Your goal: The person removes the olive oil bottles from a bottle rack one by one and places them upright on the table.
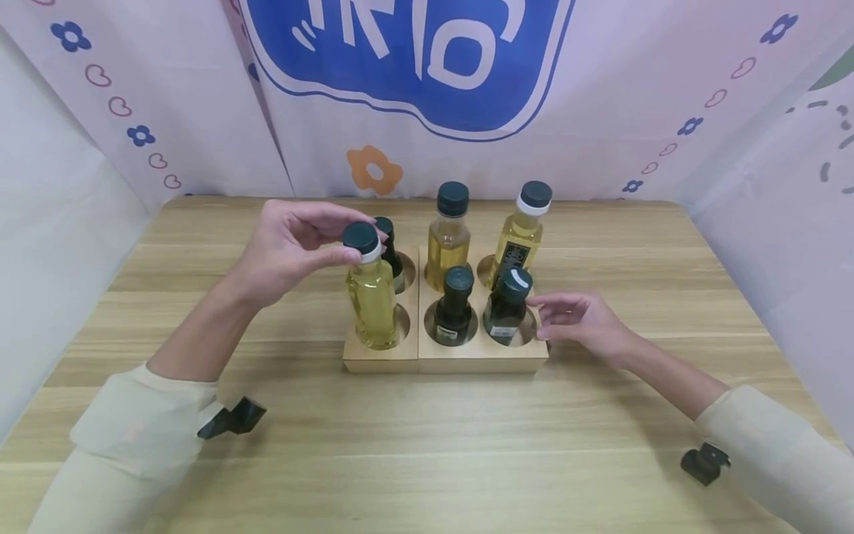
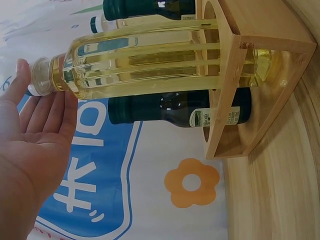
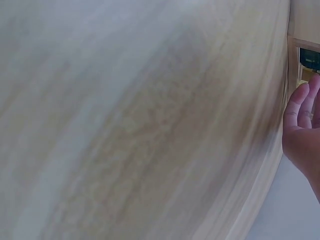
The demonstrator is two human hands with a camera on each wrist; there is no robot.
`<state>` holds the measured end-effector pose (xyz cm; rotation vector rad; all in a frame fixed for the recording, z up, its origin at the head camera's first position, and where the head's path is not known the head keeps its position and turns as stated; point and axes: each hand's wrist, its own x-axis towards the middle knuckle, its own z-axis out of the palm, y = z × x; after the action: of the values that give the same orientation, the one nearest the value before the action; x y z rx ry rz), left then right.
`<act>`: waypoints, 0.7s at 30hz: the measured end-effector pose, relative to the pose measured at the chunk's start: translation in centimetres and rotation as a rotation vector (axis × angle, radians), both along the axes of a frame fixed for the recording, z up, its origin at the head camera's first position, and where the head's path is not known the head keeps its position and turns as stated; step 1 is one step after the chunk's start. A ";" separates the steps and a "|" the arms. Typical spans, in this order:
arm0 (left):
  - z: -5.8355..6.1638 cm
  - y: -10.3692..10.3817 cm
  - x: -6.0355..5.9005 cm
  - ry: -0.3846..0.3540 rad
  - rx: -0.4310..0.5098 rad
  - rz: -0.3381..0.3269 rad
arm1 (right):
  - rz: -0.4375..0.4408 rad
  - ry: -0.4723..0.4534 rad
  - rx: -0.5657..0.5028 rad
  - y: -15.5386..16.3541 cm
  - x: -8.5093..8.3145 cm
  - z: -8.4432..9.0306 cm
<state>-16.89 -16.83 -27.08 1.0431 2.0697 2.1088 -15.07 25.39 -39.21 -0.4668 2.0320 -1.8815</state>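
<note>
We see a wooden rack (image 1: 445, 362) on the bench (image 1: 427, 445) with six holes, every one holding a bottle, so the loading looks nearly done. What seems left is the pale oil bottle (image 1: 371, 297) under the left hand (image 1: 287, 248): its base already sits in the near hole on that hand's side of the rack, and it stands upright.

The left hand has thumb and fingertips around the bottle's dark cap (image 1: 361, 237) in the head view. The left wrist view shows the palm fairly flat with fingers straight beside the neck, so it's a light fingertip pinch, not a full wrap.

The right hand (image 1: 577, 320) is loosely spread, fingers relaxed and pointing at the dark green bottle (image 1: 505, 308) in the nearest hole on its side. Fingertips sit just beside the cap and rack edge; we can't tell if they touch. It holds nothing. The right wrist view is blurred, only bench grain and fingers.

Beyond the hands, three more bottles fill the far row, and another dark one stands between the two near ones.
</note>
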 end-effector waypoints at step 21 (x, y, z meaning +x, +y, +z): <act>0.4 1.5 0.9 -0.140 0.141 0.138 | 0.015 0.032 0.007 0.1 -0.1 0.0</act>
<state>-15.96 -15.34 -26.69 0.7574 2.0071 2.3482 -15.17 25.45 -39.26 -0.5122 2.0496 -1.8693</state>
